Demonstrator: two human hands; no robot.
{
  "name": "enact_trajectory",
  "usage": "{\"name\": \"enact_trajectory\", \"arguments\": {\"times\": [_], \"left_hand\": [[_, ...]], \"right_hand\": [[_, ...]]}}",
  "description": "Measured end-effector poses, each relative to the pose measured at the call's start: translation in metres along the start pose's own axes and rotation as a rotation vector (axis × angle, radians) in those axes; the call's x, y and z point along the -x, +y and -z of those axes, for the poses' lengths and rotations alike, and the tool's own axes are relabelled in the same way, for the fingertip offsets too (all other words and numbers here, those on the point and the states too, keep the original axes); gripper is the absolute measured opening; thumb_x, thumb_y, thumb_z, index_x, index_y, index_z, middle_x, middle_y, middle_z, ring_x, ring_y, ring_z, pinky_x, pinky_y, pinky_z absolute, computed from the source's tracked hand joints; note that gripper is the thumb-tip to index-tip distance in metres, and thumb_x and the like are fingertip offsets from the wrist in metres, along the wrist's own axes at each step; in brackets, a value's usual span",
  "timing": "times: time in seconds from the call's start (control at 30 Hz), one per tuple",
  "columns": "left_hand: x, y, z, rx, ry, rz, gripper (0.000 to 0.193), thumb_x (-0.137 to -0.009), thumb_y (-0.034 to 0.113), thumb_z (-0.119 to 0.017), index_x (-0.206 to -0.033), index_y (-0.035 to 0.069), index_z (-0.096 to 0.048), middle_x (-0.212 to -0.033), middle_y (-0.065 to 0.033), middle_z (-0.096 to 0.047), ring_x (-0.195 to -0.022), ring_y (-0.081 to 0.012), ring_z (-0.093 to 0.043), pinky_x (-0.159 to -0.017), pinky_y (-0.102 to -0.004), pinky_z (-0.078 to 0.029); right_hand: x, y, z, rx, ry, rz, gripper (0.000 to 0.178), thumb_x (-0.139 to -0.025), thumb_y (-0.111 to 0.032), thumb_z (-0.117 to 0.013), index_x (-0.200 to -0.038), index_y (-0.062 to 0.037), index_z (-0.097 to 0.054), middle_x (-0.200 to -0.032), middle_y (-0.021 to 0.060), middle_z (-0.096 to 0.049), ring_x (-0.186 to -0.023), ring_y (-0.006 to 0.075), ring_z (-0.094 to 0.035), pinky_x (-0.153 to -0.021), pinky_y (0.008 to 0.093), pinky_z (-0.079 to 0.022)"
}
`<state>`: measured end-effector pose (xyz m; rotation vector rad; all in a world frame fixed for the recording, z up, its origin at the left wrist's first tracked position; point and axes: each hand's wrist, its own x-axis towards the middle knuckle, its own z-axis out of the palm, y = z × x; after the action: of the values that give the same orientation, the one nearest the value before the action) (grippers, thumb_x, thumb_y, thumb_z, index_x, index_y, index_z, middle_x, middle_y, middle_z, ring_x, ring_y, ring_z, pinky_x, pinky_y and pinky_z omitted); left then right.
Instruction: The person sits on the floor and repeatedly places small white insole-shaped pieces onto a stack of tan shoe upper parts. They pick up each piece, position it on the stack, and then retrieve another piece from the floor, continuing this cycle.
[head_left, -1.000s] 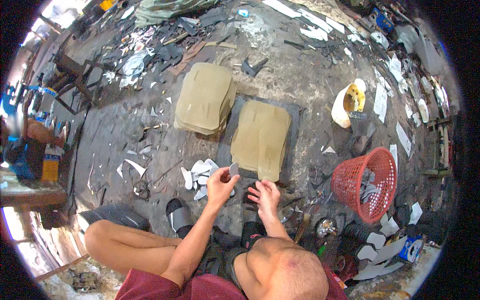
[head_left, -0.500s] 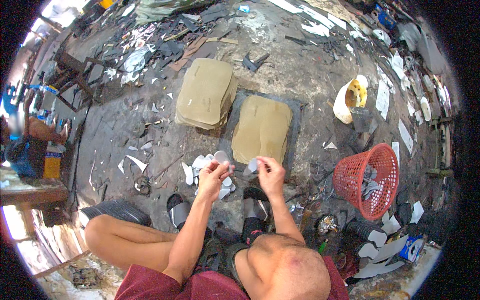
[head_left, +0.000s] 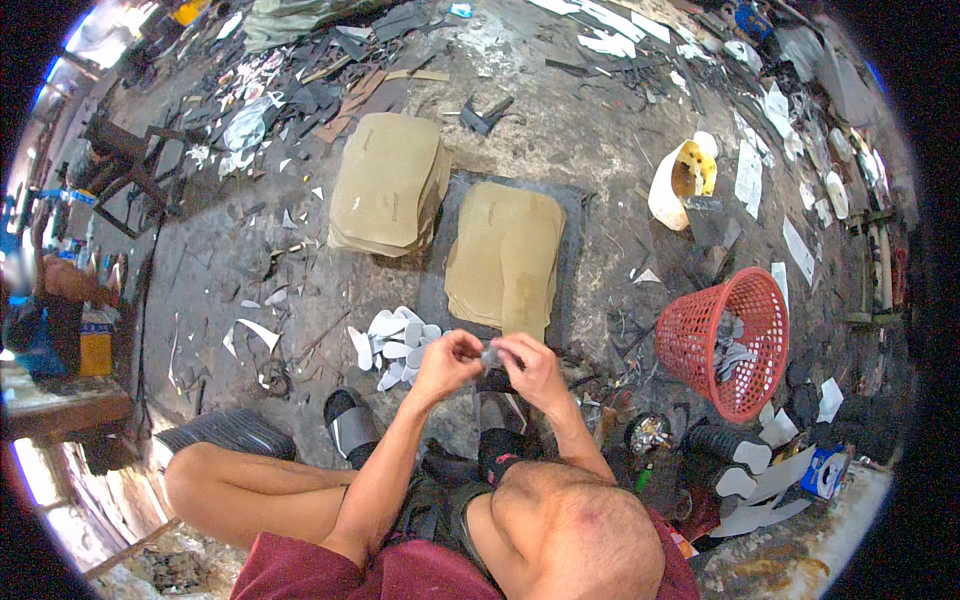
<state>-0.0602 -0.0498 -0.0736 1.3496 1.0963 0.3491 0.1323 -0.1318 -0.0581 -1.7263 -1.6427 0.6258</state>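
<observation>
**Q:** In the head view, where is the handled piece located?
**A:** A small grey cut-out piece (head_left: 489, 355) is positioned between the two hands, to the near side of the right stack of tan sheets (head_left: 505, 250).

**Q:** How are the fingers of the right hand (head_left: 534, 370) set?
**A:** The thumb and fingertips are brought together, and the piece is pinched at their left side.

**Q:** And those of the left hand (head_left: 447, 368)?
**A:** The fingers are curled toward the thumb, with the tips directed at the same piece. Whether it is also clamped by them cannot be told, as the piece is partly covered.

**Q:** What is placed around the hands?
**A:** A loose pile of pale grey rounded cut-outs (head_left: 395, 342) is laid on the floor (head_left: 255, 370), just left of the left hand. The right stack is supported by a dark mat (head_left: 433, 285). A taller left stack of tan sheets (head_left: 385, 185) is set beside it, farther away.

**Q:** What is found on the right?
**A:** A red perforated basket (head_left: 690, 350) is tilted, its mouth turned rightward; grey scraps (head_left: 735, 358) are contained in it. Beyond it, a white cut-open container (head_left: 663, 190) is laid on the floor.
</observation>
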Motion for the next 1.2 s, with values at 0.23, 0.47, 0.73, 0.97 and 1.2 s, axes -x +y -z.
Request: {"name": "enact_trajectory", "arguments": {"times": [0.23,0.47,0.73,0.97,1.2], "left_hand": [[-0.074,0.01,-0.015,0.027,0.356,-0.208,0.016,-0.084,0.018,-0.078,-0.094,0.005,-0.074,-0.077,-0.004,-0.072,-0.066,-0.016,-0.064,-0.064,-0.0321,-0.051],[-0.081,-0.01,-0.019,-0.828,0.44,-0.635,0.017,-0.082,0.029,-0.075,-0.095,0.018,-0.077,-0.105,-0.0068,-0.058,-0.102,-0.027,-0.053,-0.084,-0.042,-0.039],[-0.072,-0.016,-0.002,-0.914,0.314,-0.666,0.028,-0.068,0.025,-0.075,-0.094,0.014,-0.077,-0.1,-0.0051,-0.057,-0.1,-0.0259,-0.054,-0.084,-0.0425,-0.038],[-0.077,-0.01,0.001,-0.915,0.222,-0.621,0.028,-0.088,0.035,-0.07,-0.114,0.026,-0.076,-0.093,-0.0037,-0.055,-0.093,-0.0225,-0.052,-0.079,-0.0397,-0.036],[-0.073,-0.017,-0.002,-0.951,0.315,-0.667,0.021,-0.082,0.029,-0.073,-0.1,0.018,-0.075,-0.093,-0.0044,-0.054,-0.093,-0.0254,-0.052,-0.083,-0.0421,-0.039]], "right_hand": [[-0.035,0.021,0.032,-0.118,0.283,-0.355,0.023,-0.094,-0.015,-0.064,-0.113,-0.004,-0.071,-0.109,0.0161,-0.072,-0.102,0.0332,-0.07,-0.092,0.0413,-0.055],[-0.07,0.011,0.042,0.14,0.483,0.103,0.028,-0.089,0.001,-0.063,-0.118,0.0005,-0.066,-0.122,0.019,-0.068,-0.115,0.0353,-0.065,-0.099,0.0431,-0.053],[-0.055,0.021,-0.028,0.294,0.281,0.227,0.028,-0.084,-0.005,-0.068,-0.112,-0.003,-0.069,-0.109,0.018,-0.071,-0.101,0.0338,-0.069,-0.093,0.039,-0.054],[-0.085,0.028,0.015,0.211,0.333,0.036,0.013,-0.093,-0.011,-0.062,-0.103,-0.0045,-0.069,-0.086,0.0154,-0.07,-0.082,0.0353,-0.069,-0.074,0.0458,-0.054],[-0.064,0.027,-0.018,0.35,0.002,0.075,0.023,-0.091,-0.014,-0.058,-0.111,-0.0034,-0.062,-0.098,0.016,-0.066,-0.095,0.0356,-0.064,-0.086,0.0457,-0.053]]}}
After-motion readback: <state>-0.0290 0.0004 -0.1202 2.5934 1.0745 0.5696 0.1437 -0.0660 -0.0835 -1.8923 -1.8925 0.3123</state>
